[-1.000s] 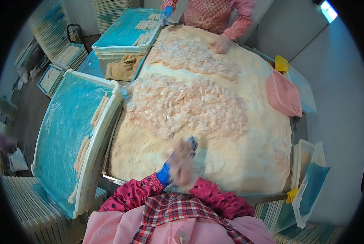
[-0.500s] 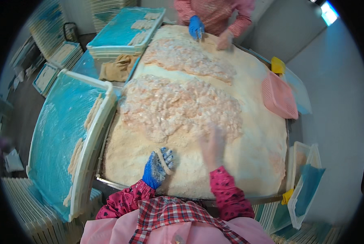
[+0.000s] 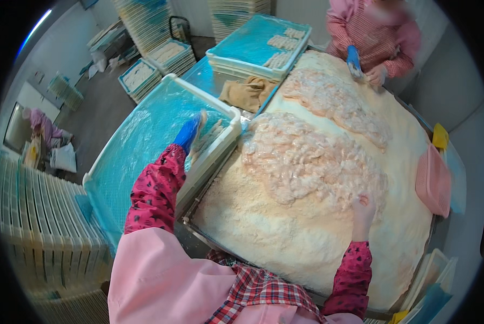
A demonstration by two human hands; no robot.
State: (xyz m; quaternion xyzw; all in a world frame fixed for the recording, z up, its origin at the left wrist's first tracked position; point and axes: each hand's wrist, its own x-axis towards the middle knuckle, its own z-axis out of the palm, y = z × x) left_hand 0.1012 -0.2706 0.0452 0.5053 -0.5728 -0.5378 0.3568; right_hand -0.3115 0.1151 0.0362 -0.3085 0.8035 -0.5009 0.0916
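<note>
Breaded strips [image 3: 208,135] lay in a short row near the right-hand rim of the blue-lined white tray [image 3: 145,135], and the left hand [image 3: 190,131], in a blue glove, reached over them with its fingers stretched out flat and close together, touching or just above the strips (the blur there hid which). The right hand [image 3: 363,211] was bare and dusted pale, resting on the floured table [image 3: 263,227] at the near edge of the heap of pinkish raw pieces [image 3: 307,162]; its fingers were slightly curled against the heap, and whether they pinched a piece could not be told.

The table was a wide metal-rimmed surface buried under cream-coloured flour or crumbs. A second pink heap [image 3: 334,97] lay farther along it, where another person [image 3: 380,32] in a pink top worked, one hand in a blue glove [image 3: 354,56]. A pink plastic basket [image 3: 432,181] sat at the table's right edge, a yellow object [image 3: 440,136] just beyond it. A tan cloth [image 3: 247,92] lay between the near tray and a second blue-lined tray [image 3: 253,46], which also held strips at its far end.

Around the room stood stacks of white trays [image 3: 42,216] on the left, more along the back wall, and filled trays on the grey floor.
</note>
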